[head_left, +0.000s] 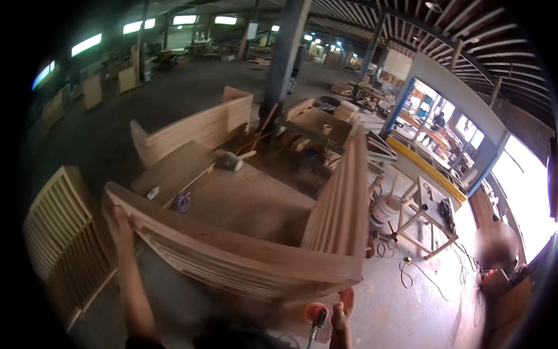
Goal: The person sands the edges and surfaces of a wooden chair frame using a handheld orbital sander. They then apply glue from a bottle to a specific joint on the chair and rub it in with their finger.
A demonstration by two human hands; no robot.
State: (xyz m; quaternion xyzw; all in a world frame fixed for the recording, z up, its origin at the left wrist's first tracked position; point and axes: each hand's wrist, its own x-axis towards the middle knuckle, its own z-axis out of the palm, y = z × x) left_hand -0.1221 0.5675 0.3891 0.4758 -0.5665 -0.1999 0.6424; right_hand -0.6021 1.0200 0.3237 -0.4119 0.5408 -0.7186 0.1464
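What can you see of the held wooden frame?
The wooden frame is light brown and looks unpainted. A broad rail tops its slatted near side; another slatted side meets it at the right corner. It slants across the foreground. The left grip holds its left end; the right grip is near the lower right corner, contact unclear.

worktable [261, 195], brown top | mallet [231, 161] | flat board [177, 168] at left | small purplish object [182, 202]

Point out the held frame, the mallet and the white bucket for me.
Held frame [238, 249], head view: on its long front rail.
Mallet [232, 162], head view: on its head.
White bucket [382, 215], head view: on its side.
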